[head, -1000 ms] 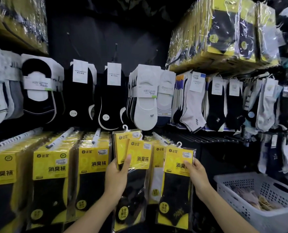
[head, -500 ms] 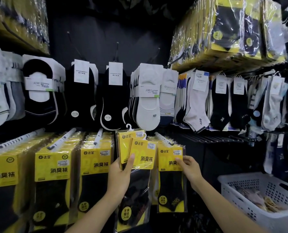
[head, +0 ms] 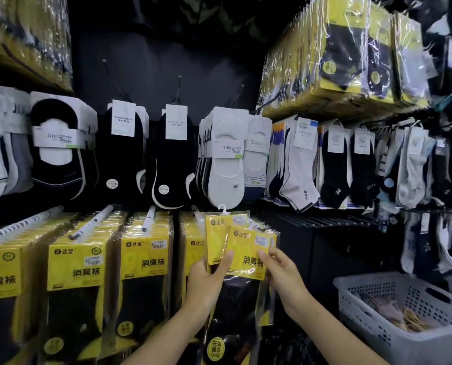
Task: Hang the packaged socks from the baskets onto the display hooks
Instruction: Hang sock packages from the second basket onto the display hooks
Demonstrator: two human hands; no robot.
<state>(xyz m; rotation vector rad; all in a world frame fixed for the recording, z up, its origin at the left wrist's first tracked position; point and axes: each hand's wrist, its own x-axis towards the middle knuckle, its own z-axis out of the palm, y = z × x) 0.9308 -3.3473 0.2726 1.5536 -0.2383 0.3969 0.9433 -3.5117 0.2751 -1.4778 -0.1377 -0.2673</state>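
My left hand (head: 206, 281) grips two yellow-and-black packaged sock packs fanned together, thumb on the front one. The front pack (head: 247, 254) overlaps the rear pack (head: 217, 233), which has a white plastic hanger at its top. My right hand (head: 281, 272) pinches the right edge of the front pack. Both packs are in front of the lower row of display hooks (head: 151, 218), where several stacks of the same yellow packs (head: 145, 262) hang. A white basket (head: 372, 306) stands low at the right.
Above hang rows of black and white no-show socks (head: 226, 159) on cards. Ankle socks (head: 301, 167) line the right wall, with wrapped yellow bundles (head: 338, 54) on the shelf above. The basket holds some loose packs. Bare wire hooks (head: 322, 219) stick out right of my hands.
My right hand left the pack it hung on the hook at the right and moved left onto the front pack in my left hand. The view shifted slightly.
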